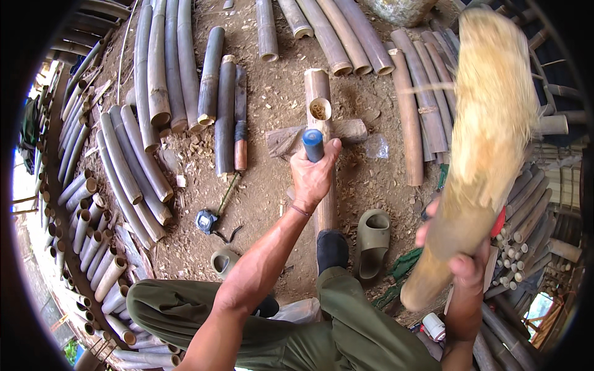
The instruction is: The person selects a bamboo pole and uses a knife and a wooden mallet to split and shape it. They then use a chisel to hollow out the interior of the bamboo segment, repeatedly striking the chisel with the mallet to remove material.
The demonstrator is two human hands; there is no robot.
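My left hand [312, 176] is wrapped round a blue-handled chisel [313, 143], held upright against a bamboo pole [317, 86]; its blade is hidden by the hand. Just beyond the handle, a round opening [320, 110] in the pole shows loose shavings inside. The pole rests across a short log [349, 131]. Raised at the right, my right hand [467, 269] grips a wooden mallet [492, 117] by its narrower end. Its thick head is worn, frayed and blurred. My foot in a dark sock [333, 250] is on the pole's near end.
Bamboo poles lie in rows at the far left [158, 68], far right [334, 37] and right [408, 117]. More are stacked along the left edge [111, 278]. A tape measure [206, 221], an olive slipper [374, 244] and wood chips lie on the dirt floor [272, 93].
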